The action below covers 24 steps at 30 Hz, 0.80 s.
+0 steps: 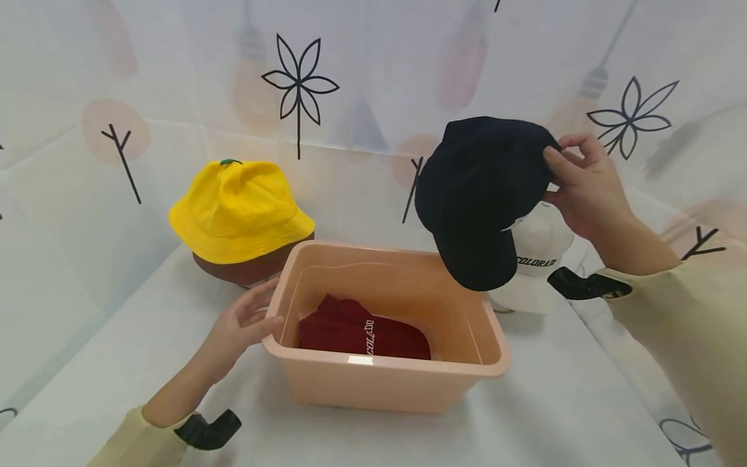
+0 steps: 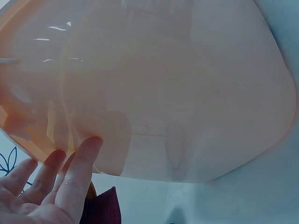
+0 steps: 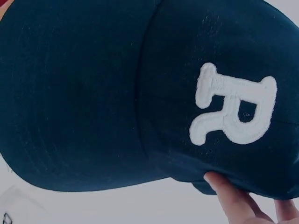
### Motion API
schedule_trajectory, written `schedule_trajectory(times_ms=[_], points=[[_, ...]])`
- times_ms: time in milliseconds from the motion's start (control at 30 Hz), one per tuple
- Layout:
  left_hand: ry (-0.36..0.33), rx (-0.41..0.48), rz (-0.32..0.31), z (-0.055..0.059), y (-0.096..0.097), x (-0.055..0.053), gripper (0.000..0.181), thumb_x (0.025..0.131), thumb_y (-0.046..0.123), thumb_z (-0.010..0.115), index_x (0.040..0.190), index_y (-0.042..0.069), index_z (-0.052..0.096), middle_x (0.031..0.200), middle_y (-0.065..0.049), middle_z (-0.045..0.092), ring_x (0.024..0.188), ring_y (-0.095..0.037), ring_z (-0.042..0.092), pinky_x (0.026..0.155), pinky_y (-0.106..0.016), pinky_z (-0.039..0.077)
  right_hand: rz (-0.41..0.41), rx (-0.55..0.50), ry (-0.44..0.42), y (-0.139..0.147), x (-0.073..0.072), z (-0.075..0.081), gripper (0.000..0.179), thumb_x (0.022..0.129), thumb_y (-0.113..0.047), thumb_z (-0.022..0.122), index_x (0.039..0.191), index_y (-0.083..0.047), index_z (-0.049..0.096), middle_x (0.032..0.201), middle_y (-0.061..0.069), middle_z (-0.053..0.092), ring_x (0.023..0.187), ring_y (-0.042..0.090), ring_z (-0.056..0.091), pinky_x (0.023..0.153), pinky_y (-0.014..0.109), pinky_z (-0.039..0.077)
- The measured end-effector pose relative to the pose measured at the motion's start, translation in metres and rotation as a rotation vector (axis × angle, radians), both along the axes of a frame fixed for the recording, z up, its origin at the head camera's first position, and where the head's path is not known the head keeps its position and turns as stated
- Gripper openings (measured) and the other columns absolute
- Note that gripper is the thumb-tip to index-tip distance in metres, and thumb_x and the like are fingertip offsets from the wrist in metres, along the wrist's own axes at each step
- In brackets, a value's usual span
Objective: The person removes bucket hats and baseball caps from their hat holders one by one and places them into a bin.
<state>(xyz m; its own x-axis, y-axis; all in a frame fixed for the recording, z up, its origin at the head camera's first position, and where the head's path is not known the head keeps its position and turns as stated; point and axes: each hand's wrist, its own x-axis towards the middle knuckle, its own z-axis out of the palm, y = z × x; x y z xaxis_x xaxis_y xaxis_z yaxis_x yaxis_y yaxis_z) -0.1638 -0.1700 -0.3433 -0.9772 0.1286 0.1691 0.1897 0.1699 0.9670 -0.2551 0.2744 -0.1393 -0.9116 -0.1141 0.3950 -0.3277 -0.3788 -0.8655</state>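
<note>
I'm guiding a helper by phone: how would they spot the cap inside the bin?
Find the peach bin on the white table. Inside lies a red cap with white lettering. The dark cap is in the right hand, the yellow hat outside; only this red one lies within.

White table [image 1: 548, 395] beneath bin [image 1: 379, 386], white cap [image 1: 539, 237], brown item [image 1: 257, 267]

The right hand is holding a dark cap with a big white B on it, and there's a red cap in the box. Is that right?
Not quite: the white letter is an R, as the right wrist view shows. The right hand does hold the dark cap, and a red cap is in the box.
</note>
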Motion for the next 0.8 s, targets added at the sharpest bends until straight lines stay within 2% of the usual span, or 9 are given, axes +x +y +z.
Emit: schedule_trajectory(times_ms=[167, 400, 633, 800], points=[[-0.001, -0.001, 0.009, -0.001, 0.0, -0.002, 0.066, 0.085, 0.024, 0.066, 0.143, 0.018, 0.035, 0.137, -0.012, 0.043, 0.117, -0.037, 0.049, 0.084, -0.047, 0.049, 0.061, 0.081, 0.059, -0.019, 0.002, -0.003, 0.019, 0.089, -0.001, 0.057, 0.1, -0.008, 0.044, 0.104, 0.013, 0.052, 0.084, 0.023, 0.057, 0.069, 0.032, 0.052], [0.0, 0.003, 0.009, -0.002, 0.002, -0.002, 0.065, 0.085, 0.022, 0.066, 0.143, 0.018, 0.035, 0.137, -0.012, 0.043, 0.118, -0.037, 0.049, 0.084, -0.048, 0.049, 0.237, 0.154, 0.166, -0.04, -0.002, -0.011, 0.011, 0.093, 0.002, 0.048, 0.1, -0.007, 0.047, 0.095, 0.012, 0.054, 0.079, 0.022, 0.057, 0.069, 0.032, 0.05], [0.001, 0.007, 0.003, -0.001, 0.003, -0.002, 0.065, 0.086, 0.022, 0.065, 0.143, 0.018, 0.035, 0.137, -0.013, 0.043, 0.118, -0.037, 0.048, 0.085, -0.048, 0.049, 0.35, 0.381, 0.272, -0.056, -0.012, -0.022, 0.011, 0.095, -0.003, 0.048, 0.101, -0.013, 0.047, 0.093, 0.008, 0.054, 0.083, 0.02, 0.055, 0.071, 0.03, 0.05], [-0.003, 0.015, -0.005, 0.001, 0.004, 0.0, 0.065, 0.086, 0.022, 0.065, 0.143, 0.016, 0.034, 0.138, -0.016, 0.042, 0.119, -0.038, 0.047, 0.086, -0.049, 0.048, 0.465, 0.487, 0.284, -0.068, -0.019, -0.031, 0.011, 0.095, -0.005, 0.049, 0.102, -0.014, 0.046, 0.09, 0.007, 0.054, 0.081, 0.018, 0.057, 0.071, 0.029, 0.051]])
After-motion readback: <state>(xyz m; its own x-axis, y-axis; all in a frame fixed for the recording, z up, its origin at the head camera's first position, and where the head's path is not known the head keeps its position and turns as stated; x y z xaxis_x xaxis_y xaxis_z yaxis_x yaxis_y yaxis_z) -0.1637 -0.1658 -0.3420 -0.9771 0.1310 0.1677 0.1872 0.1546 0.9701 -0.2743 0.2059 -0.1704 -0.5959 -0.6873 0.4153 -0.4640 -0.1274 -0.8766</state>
